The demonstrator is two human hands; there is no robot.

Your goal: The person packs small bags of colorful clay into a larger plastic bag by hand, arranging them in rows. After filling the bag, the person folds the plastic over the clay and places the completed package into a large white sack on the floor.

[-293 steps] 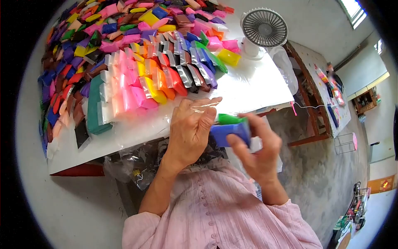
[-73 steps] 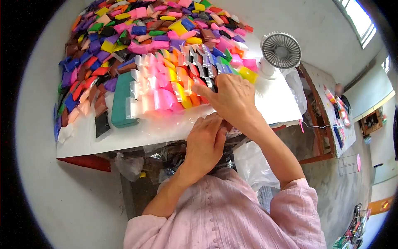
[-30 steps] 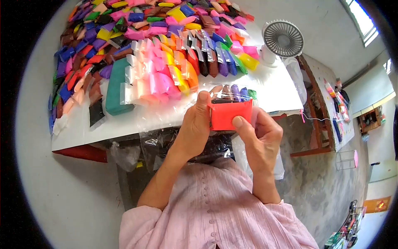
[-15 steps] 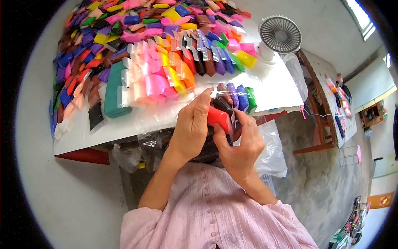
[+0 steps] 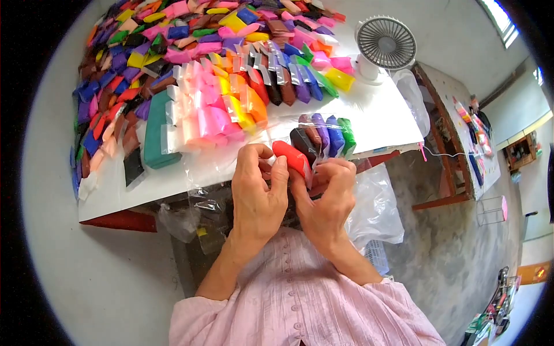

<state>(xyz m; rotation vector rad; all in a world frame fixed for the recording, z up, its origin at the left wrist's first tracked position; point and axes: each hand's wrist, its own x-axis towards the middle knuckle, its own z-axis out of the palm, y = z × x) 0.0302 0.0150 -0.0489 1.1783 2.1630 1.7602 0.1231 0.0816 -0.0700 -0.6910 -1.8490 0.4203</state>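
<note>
A red packet [image 5: 293, 159], soft-looking and in clear wrap, sits between my two hands at the table's front edge. My left hand [image 5: 257, 193] is closed at its left end, thumb against it; part of the fingers is hidden. From the right, my right hand [image 5: 326, 202] grips its lower end, thumb along the side and fingers curled. Just beyond lie a black packet [image 5: 302, 143], a brown packet [image 5: 310, 131], a purple packet [image 5: 321, 130], a blue packet [image 5: 334, 134] and a green packet [image 5: 347, 136] in a row. Clear plastic film [image 5: 268, 128] spreads around them.
Rows of coloured packets [image 5: 208, 115] stand left of my hands beside a dark green block [image 5: 158, 132]. A large heap of packets [image 5: 173, 32] covers the back of the white table [image 5: 381, 118]. A fan [image 5: 385, 46] stands at right. Plastic bags [image 5: 375, 202] hang below the edge.
The red packet has tilted and shifted slightly left and up in my hands. My left thumb has come down against it, and the black packet now shows beyond my fingers.
</note>
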